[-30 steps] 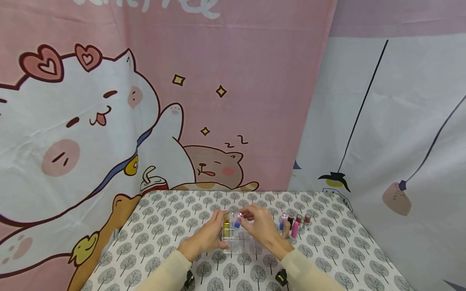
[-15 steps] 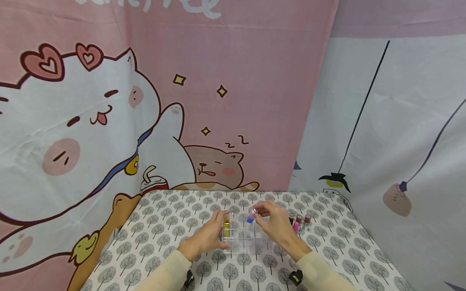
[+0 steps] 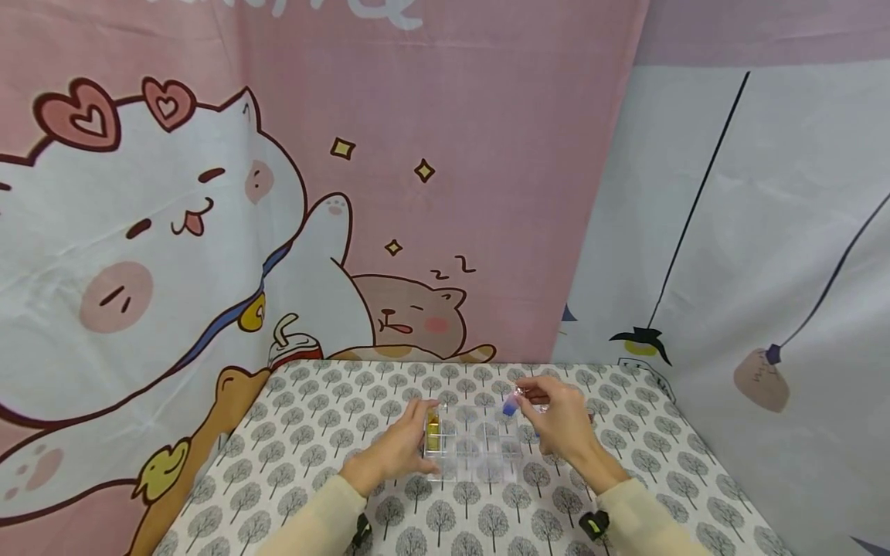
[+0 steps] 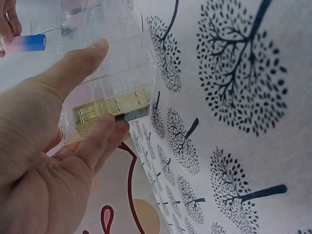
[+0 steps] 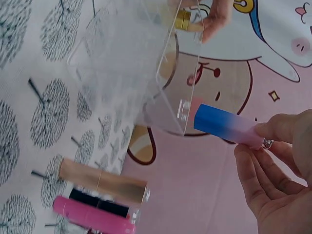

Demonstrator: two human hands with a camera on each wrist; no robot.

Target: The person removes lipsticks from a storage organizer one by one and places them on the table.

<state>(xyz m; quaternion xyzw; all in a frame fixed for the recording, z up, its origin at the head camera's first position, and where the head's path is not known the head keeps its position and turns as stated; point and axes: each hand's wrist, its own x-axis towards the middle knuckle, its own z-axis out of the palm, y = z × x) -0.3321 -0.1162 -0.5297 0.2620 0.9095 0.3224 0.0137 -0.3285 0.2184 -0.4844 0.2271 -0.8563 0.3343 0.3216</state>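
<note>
My right hand (image 3: pixel 563 421) pinches a lipstick tube (image 3: pixel 511 405) that fades from pink to blue. It holds the tube tilted above the back right corner of a clear compartmented organizer (image 3: pixel 480 444). In the right wrist view the blue end of the lipstick (image 5: pixel 222 124) points toward the organizer's wall (image 5: pixel 170 105). My left hand (image 3: pixel 403 444) grips the organizer's left end, fingers at the back and thumb at the front. A gold tube (image 3: pixel 433 428) stands in the leftmost compartments; in the left wrist view, fingertips lie beside the gold tube (image 4: pixel 117 105), outside the wall.
A tan tube (image 5: pixel 102 179), a black tube (image 5: pixel 105 204) and a bright pink tube (image 5: pixel 92 215) stand right of the organizer, mostly hidden behind my right hand in the head view. The tree-print cloth (image 3: pixel 313 432) ends at a pink cartoon curtain (image 3: pixel 514 232).
My right hand has carried the pink-and-blue lipstick rightward across the organizer, from near its left side to its back right corner. My left hand has stayed in place.
</note>
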